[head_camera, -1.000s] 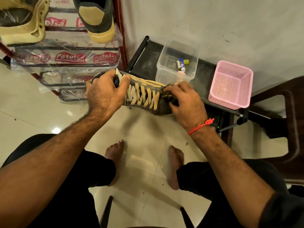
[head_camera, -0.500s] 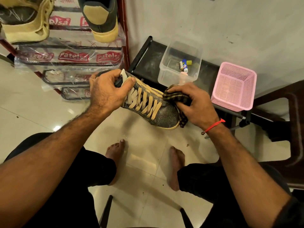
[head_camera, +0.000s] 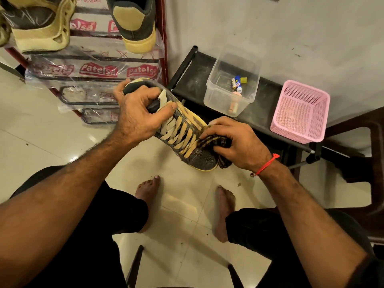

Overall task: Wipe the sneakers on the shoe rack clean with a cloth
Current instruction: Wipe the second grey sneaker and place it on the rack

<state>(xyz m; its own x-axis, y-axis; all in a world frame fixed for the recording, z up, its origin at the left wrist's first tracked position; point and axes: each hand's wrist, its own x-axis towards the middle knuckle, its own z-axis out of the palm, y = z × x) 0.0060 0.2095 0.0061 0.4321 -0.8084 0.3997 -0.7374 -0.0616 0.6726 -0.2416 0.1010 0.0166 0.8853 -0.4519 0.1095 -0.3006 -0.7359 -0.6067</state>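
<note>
Left hand (head_camera: 138, 117) grips sneaker (head_camera: 187, 140) collar; right hand (head_camera: 239, 144) presses cloth (head_camera: 216, 142).

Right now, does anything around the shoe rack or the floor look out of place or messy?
Small dark crumbs of debris lie scattered on the pale floor tiles near the bare feet. The black low rack beside the clear tub looks dusty and smeared. Nothing looks spilled or broken.

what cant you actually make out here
Only the head view exists.
- The sneaker: its right side, hidden by the cloth and right hand; its collar, hidden by the left hand.
- The labels on the small tubes in the clear tub: too small to read.
- The two shoes on the rack: cut off by the top edge.
</note>
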